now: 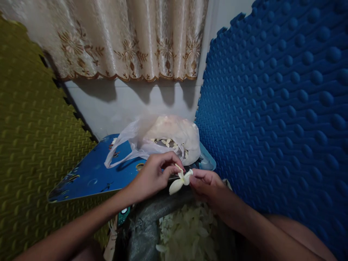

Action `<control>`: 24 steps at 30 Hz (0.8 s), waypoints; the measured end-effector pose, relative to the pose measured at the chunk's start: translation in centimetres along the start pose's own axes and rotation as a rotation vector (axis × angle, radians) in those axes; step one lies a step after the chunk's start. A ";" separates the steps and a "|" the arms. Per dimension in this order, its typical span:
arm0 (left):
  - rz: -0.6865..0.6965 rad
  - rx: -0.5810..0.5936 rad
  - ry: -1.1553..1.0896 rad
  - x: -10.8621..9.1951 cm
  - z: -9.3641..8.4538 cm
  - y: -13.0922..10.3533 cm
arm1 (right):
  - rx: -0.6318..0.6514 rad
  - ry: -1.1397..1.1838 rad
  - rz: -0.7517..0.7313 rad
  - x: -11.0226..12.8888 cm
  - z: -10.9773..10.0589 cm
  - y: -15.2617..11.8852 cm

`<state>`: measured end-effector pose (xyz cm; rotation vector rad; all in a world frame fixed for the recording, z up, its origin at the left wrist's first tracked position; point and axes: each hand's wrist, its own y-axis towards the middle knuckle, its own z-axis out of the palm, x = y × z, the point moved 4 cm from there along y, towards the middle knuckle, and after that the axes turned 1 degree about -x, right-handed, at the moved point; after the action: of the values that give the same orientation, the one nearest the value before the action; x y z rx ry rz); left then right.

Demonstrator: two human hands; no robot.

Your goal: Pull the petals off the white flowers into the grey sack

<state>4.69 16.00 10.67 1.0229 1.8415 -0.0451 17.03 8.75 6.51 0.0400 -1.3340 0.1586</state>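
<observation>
A small cream-white flower with petal-shaped parts (176,185) is held up between my two hands. My left hand (160,172) is closed in a pinch at its upper left, by a thin pale piece. From the other side, the thumb and forefinger of my right hand (206,183) grip a petal at the flower's right edge. Below them, an open greyish-green sack (145,235) holds many loose pale petals (187,232). Just beyond my hands lies a white plastic bag (174,127) with several similar cream pieces (167,142) showing in its opening.
The bag rests on a blue low table (95,177) with printed pictures. A yellow-green textured foam mat (35,127) stands on the left, and a blue studded foam mat (280,98) on the right. Behind the table are a white wall (100,116) and a beige embroidered curtain (127,40).
</observation>
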 end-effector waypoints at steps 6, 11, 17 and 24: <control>0.218 0.153 0.335 -1.4 1.6 -2.7 | 0.176 -0.177 0.221 -0.7 -0.7 -0.1; 0.381 0.107 0.561 -2.2 1.8 -3.8 | 0.113 -0.201 0.196 -0.6 -0.6 -0.1; 0.400 -0.086 0.561 -1.4 -0.1 -3.3 | -0.062 0.099 0.041 -0.6 -0.1 0.2; 0.381 -0.228 0.404 -1.9 0.7 -3.0 | -0.071 0.315 0.008 -1.7 -0.2 0.8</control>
<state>3.52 12.57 10.56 1.2652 1.9143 0.6262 16.71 9.45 4.77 -0.0492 -1.0248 0.1187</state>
